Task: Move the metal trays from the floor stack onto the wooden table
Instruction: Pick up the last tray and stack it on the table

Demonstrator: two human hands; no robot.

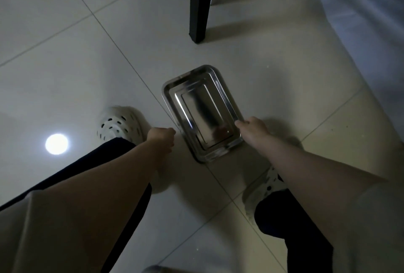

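Observation:
A stack of shiny rectangular metal trays (202, 109) lies on the pale tiled floor, between my feet and a black table leg (197, 4). My right hand (251, 129) rests at the stack's near right rim, fingertips pinched on the top tray's edge. My left hand (161, 137) hovers just left of the stack with a small gap to the rim. Its fingers curl downward and are hidden behind the back of the hand. The table top is out of view.
My feet in white perforated clogs stand either side of the stack: left clog (122, 124), right clog (264, 187). A lamp reflection (56, 144) glares on the tiles. A pale fabric-covered surface (367, 32) runs along the right.

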